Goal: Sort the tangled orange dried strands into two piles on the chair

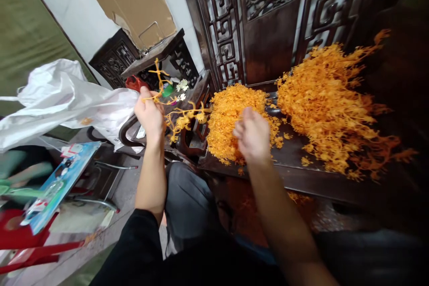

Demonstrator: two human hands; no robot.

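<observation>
My left hand [149,114] is closed on an orange branched piece [161,81], whose thin twigs stick up and out past the fingers. Another orange sprig [186,119] hangs just right of that hand and reaches toward the near pile. Over the near orange pile [224,120], my right hand [253,136] is blurred, its fingers curled; whether anything is between them is too smeared to tell. A larger pile of orange branched pieces [328,111] lies to the right on the dark wooden bench [288,163].
White plastic bags [73,98] bulge at the left. The bench has a carved back [268,40] and a curved armrest. Lower left are a blue-topped folding table [63,178] and a red stool [20,232]. Cardboard [130,0] leans on the wall.
</observation>
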